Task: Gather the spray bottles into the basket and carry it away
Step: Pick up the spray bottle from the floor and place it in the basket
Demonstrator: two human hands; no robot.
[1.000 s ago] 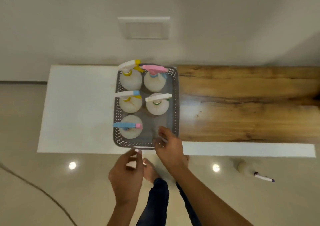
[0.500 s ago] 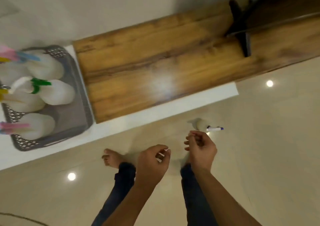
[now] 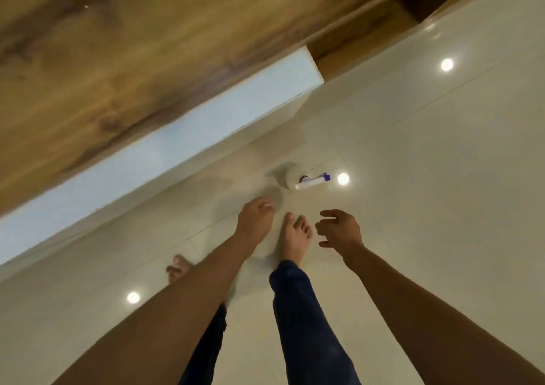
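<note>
A white spray bottle (image 3: 292, 177) with a white and purple trigger head stands on the glossy floor beside the end of the table. My left hand (image 3: 255, 219) hangs just below and left of it, fingers loosely curled and holding nothing. My right hand (image 3: 339, 229) is to the right and lower, fingers spread, empty. Both hands are apart from the bottle. The basket with the other bottles is out of view.
The wooden tabletop (image 3: 118, 60) with its white edge (image 3: 182, 136) fills the upper left, ending near the bottle. My bare feet (image 3: 295, 238) stand on the pale tiled floor (image 3: 427, 207), which mirrors ceiling lights. A dark gap (image 3: 413, 4) sits at the top right.
My view has swung right and down, so the basket has left the frame. Both hands have left the basket and reached down toward the bottle on the floor; the right hand has opened.
</note>
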